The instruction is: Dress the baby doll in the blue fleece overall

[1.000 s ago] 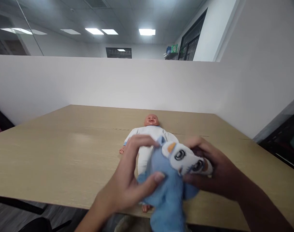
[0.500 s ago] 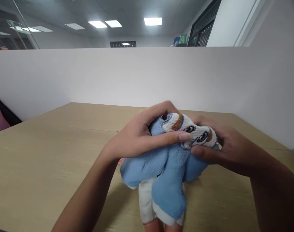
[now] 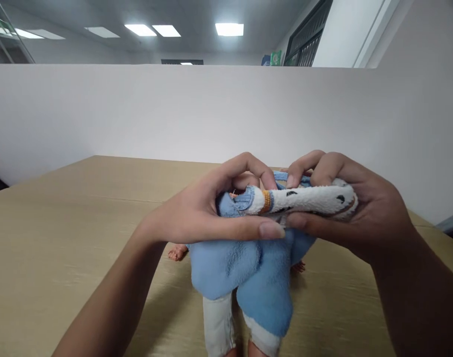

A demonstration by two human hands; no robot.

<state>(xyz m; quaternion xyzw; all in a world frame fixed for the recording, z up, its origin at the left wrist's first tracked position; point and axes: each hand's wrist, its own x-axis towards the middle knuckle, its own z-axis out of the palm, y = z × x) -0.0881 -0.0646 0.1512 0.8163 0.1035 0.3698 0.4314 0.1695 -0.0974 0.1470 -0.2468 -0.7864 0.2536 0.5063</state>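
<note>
A baby doll [image 3: 219,325] in white clothes lies on its back on the wooden table [image 3: 62,223]. Its white legs and one small hand show; the head and chest are hidden. Over its upper body I hold a fluffy blue garment [image 3: 244,267] with a white hood part [image 3: 311,198] bearing stitched eyes and orange trim. My left hand [image 3: 211,213] grips the garment's left side, fingers curled over the top and thumb stretched underneath. On the right, my right hand [image 3: 341,203] pinches the white hood part between fingers and thumb.
A white partition wall [image 3: 137,109] rises behind the table and runs round to the right. Above it I see ceiling lights [image 3: 229,29] and a dark doorway [image 3: 308,39]. The table's light wood surface stretches to the left and far side.
My hands have carried the blue garment forward and up over the doll, hiding its head and chest. The hood part has turned so its stitched face now points downward.
</note>
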